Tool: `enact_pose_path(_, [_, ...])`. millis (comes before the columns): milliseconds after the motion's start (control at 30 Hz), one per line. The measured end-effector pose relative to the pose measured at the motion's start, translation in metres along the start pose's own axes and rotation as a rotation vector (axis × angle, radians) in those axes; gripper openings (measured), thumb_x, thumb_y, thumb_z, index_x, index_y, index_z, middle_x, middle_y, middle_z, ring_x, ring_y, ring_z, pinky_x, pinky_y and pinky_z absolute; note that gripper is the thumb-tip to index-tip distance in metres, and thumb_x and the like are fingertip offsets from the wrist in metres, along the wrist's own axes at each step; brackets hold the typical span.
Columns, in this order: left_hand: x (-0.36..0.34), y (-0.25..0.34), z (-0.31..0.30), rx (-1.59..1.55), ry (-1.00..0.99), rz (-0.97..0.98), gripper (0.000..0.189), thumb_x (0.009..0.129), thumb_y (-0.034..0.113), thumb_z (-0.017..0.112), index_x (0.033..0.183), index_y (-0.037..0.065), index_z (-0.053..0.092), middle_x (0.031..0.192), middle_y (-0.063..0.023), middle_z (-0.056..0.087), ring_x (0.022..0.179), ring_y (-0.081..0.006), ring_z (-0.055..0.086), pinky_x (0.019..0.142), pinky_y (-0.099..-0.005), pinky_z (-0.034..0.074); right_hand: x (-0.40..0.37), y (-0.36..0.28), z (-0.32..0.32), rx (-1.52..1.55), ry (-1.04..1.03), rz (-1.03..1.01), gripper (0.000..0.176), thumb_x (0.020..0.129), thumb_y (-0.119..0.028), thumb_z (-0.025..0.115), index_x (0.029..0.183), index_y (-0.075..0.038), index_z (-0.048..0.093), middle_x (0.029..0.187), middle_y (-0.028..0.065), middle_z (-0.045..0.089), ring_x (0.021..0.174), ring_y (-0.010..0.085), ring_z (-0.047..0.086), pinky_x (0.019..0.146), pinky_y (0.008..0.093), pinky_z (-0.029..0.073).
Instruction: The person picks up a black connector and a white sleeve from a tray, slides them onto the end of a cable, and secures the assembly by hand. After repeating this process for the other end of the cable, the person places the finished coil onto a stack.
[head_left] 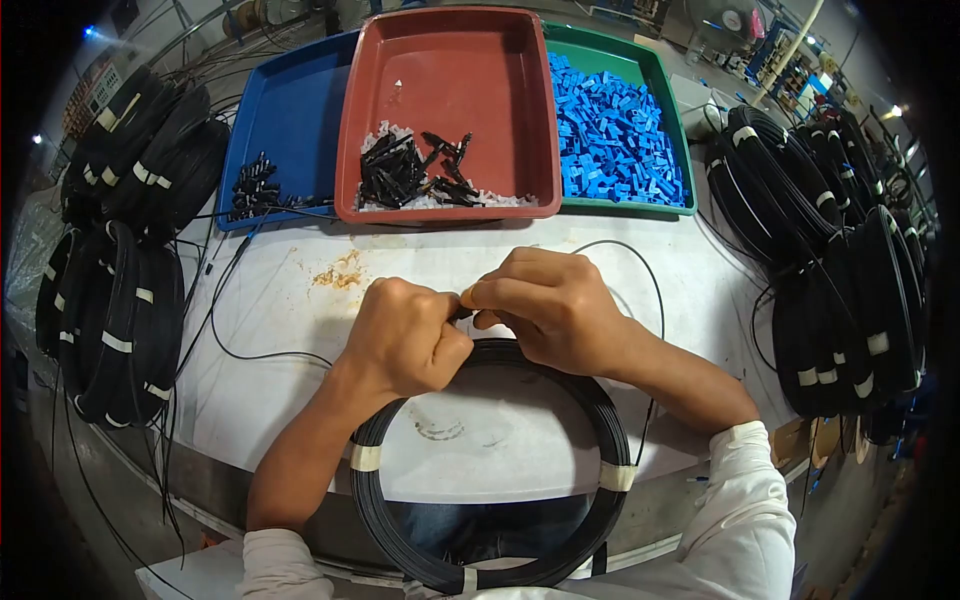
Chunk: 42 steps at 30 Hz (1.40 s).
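Note:
My left hand (408,335) is closed in a fist over the far side of a coil of black cable (370,490), thumb toward the right. My right hand (560,305) meets it from the right, thumb and fingers pinched together. Between the two hands shows the dark tip of a small black part (461,312), mostly hidden by the fingers. White tape bands bind the coil, which lies partly on the white table (270,390) and overhangs its near edge. A loose cable end arcs round behind my right hand.
At the back stand a blue tray (300,100) with black parts, a red tray (450,80) with black and whitish pieces, and a green tray (688,190) full of blue pieces. Taped cable coils are piled left (120,320) and right (850,310). Brownish debris (340,270) lies on the table.

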<state>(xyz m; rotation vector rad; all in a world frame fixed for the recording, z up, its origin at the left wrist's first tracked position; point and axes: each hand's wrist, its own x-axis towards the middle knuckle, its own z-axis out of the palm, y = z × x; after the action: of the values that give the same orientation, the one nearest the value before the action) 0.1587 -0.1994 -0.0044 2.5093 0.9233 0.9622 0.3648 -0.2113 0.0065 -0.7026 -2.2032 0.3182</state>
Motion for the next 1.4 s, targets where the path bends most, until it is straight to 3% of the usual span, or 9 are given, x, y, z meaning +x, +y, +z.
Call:
enact_pose_path(67, [-0.002, 0.0, 0.002, -0.036, 0.01, -0.008, 0.02, 0.065, 0.016, 0.057, 0.056, -0.001, 0.061, 0.047, -0.018, 0.053, 0.04, -0.0332, 0.055, 0.044, -0.0405, 0.048, 0.001, 0.008, 0.007, -0.094, 0.124, -0.236, 0.031, 0.061, 0.002, 0.075, 0.091, -0.002, 0.066, 0.074, 0.0078, 0.063, 0.068, 0.0239, 0.062, 0.056, 0.038, 0.05])
enact_pose_path(333, [-0.006, -0.004, 0.001, 0.028, -0.074, 0.125, 0.018, 0.06, 0.017, 0.058, 0.056, 0.0, 0.061, 0.048, -0.0163, 0.055, 0.042, -0.0333, 0.057, 0.044, -0.0384, 0.047, -0.004, -0.004, -0.002, -0.054, -0.11, -0.064, 0.036, 0.062, -0.002, 0.073, 0.097, -0.002, 0.064, 0.072, 0.0074, 0.061, 0.063, 0.0224, 0.06, 0.054, 0.0359, 0.05])
enact_pose_path(500, [0.005, -0.02, -0.021, -0.184, -0.208, 0.036, 0.02, 0.066, 0.018, 0.061, 0.066, -0.001, 0.063, 0.057, -0.0146, 0.062, 0.049, -0.0268, 0.061, 0.049, -0.0361, 0.048, 0.004, 0.004, -0.007, -0.37, -0.047, -0.455, 0.028, 0.075, -0.013, 0.065, 0.103, -0.006, 0.067, 0.081, 0.0067, 0.061, 0.064, 0.017, 0.059, 0.05, 0.0293, 0.05])
enact_pose_path(567, [0.016, -0.022, -0.033, -0.583, -0.288, -0.231, 0.025, 0.074, 0.02, 0.065, 0.087, -0.001, 0.063, 0.077, -0.0117, 0.067, 0.066, -0.0183, 0.064, 0.059, -0.0326, 0.05, 0.002, 0.023, -0.012, -0.364, -0.098, -0.381, 0.034, 0.074, -0.012, 0.066, 0.108, -0.008, 0.068, 0.086, 0.0082, 0.064, 0.07, 0.0199, 0.063, 0.054, 0.0325, 0.054])
enact_pose_path(667, [0.037, -0.059, -0.034, -0.465, -0.017, -0.29, 0.027, 0.082, 0.002, 0.052, 0.108, 0.003, 0.06, 0.101, -0.0055, 0.066, 0.087, -0.0111, 0.064, 0.07, -0.0241, 0.049, -0.002, 0.054, -0.022, -0.353, -0.082, -0.195, 0.046, 0.07, 0.003, 0.063, 0.114, -0.009, 0.072, 0.092, 0.0124, 0.069, 0.082, 0.027, 0.069, 0.069, 0.0368, 0.058])
enact_pose_path(800, [0.077, -0.081, -0.02, -0.17, -0.062, -0.34, 0.009, 0.083, 0.002, 0.054, 0.085, 0.002, 0.064, 0.084, -0.0055, 0.067, 0.078, -0.0116, 0.062, 0.066, -0.0282, 0.046, 0.002, 0.087, -0.051, -0.185, -0.006, 0.038, 0.053, 0.064, 0.018, 0.056, 0.109, -0.005, 0.074, 0.101, 0.0152, 0.072, 0.086, 0.0327, 0.07, 0.073, 0.0379, 0.059])
enact_pose_path(867, [0.095, -0.097, 0.003, -0.031, -0.107, 0.105, 0.007, 0.081, 0.004, 0.058, 0.08, 0.002, 0.065, 0.081, -0.0062, 0.067, 0.078, -0.019, 0.062, 0.071, -0.035, 0.045, 0.001, 0.091, -0.072, -0.21, 0.02, 0.094, 0.058, 0.062, 0.022, 0.055, 0.109, -0.006, 0.074, 0.104, 0.0161, 0.071, 0.088, 0.0319, 0.071, 0.072, 0.0381, 0.06])
enact_pose_path(1000, [0.125, -0.083, 0.027, 0.061, -0.21, -0.013, 0.01, 0.077, 0.012, 0.074, 0.082, 0.004, 0.069, 0.09, -0.0046, 0.069, 0.097, -0.023, 0.06, 0.096, -0.0387, 0.035, 0.001, 0.088, -0.099, -0.107, 0.04, 0.171, 0.055, 0.067, 0.026, 0.051, 0.109, -0.004, 0.073, 0.103, 0.0159, 0.072, 0.093, 0.0298, 0.072, 0.08, 0.0357, 0.062])
enact_pose_path(1400, [0.155, -0.103, 0.041, 0.175, -0.427, 0.149, 0.018, 0.075, 0.009, 0.078, 0.092, 0.01, 0.076, 0.096, -0.0018, 0.066, 0.103, -0.0226, 0.056, 0.099, -0.0388, 0.035, 0.004, 0.076, -0.102, -0.171, -0.157, 0.243, 0.046, 0.072, 0.024, 0.054, 0.107, -0.001, 0.071, 0.102, 0.0172, 0.072, 0.094, 0.0329, 0.071, 0.08, 0.0375, 0.062])
